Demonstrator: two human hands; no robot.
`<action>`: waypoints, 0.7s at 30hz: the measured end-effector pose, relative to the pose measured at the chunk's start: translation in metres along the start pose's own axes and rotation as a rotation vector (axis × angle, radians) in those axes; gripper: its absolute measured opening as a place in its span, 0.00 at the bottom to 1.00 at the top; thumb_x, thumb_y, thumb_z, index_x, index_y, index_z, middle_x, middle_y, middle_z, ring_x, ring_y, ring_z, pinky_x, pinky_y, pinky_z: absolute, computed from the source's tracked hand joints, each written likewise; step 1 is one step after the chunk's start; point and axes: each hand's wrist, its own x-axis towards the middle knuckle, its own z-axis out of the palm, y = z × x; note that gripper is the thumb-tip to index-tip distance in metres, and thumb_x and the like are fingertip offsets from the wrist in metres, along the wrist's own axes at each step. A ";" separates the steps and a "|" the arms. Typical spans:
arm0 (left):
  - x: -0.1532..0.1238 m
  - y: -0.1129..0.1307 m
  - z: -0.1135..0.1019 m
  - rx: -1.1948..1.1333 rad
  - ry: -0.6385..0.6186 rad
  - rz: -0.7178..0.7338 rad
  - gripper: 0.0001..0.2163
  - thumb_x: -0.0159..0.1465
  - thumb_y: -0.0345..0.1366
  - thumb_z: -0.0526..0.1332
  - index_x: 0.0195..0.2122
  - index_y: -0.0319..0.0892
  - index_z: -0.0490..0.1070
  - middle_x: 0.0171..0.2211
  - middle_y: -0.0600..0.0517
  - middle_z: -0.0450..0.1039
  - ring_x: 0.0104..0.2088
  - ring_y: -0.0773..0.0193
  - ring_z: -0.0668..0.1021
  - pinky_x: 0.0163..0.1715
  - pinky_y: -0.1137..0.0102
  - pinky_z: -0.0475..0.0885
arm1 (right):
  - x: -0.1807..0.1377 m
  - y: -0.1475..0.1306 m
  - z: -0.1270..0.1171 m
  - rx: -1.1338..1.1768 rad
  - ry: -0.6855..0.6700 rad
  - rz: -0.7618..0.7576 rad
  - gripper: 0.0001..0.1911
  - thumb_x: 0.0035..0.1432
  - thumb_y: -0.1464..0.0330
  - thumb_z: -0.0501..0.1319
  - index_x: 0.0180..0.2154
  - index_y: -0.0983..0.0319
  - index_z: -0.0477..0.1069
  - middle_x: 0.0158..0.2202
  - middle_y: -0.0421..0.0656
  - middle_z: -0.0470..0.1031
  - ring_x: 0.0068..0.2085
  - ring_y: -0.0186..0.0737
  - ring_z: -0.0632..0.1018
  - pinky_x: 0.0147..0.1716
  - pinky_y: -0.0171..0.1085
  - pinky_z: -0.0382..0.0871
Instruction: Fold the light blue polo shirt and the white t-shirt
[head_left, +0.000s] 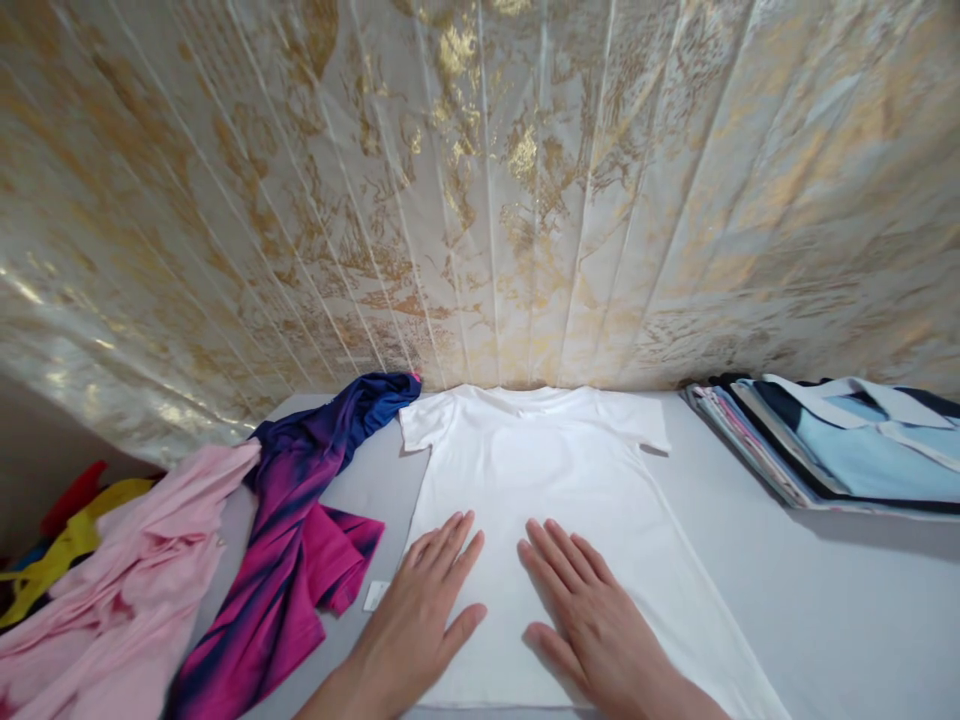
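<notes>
A white short-sleeved T-shirt (525,470) lies spread out on the pale table, its neckline at the far side and its sleeves out to both sides. My left hand (427,600) rests palm down on the lower left of the shirt, fingers stretched out. On the lower right part, my right hand (585,610) lies flat too, thumb apart from the fingers. Neither hand holds anything. A small white tag (376,596) shows beside the shirt's left edge, near my left wrist.
Left of the shirt lies a crumpled purple and navy garment (300,560), then a pink garment (150,580) and yellow cloth (82,540). A stack of folded clothes (862,450) sits at the right on the table (862,620). A gold-patterned curtain (495,200) hangs behind.
</notes>
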 end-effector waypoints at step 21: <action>-0.054 -0.006 -0.051 -0.462 -0.201 -0.275 0.19 0.48 0.22 0.52 0.40 0.47 0.65 0.47 0.53 0.67 0.53 0.60 0.68 0.55 0.66 0.61 | 0.024 -0.085 0.022 0.204 0.045 -0.144 0.12 0.49 0.66 0.68 0.34 0.58 0.68 0.35 0.39 0.74 0.35 0.39 0.69 0.33 0.38 0.58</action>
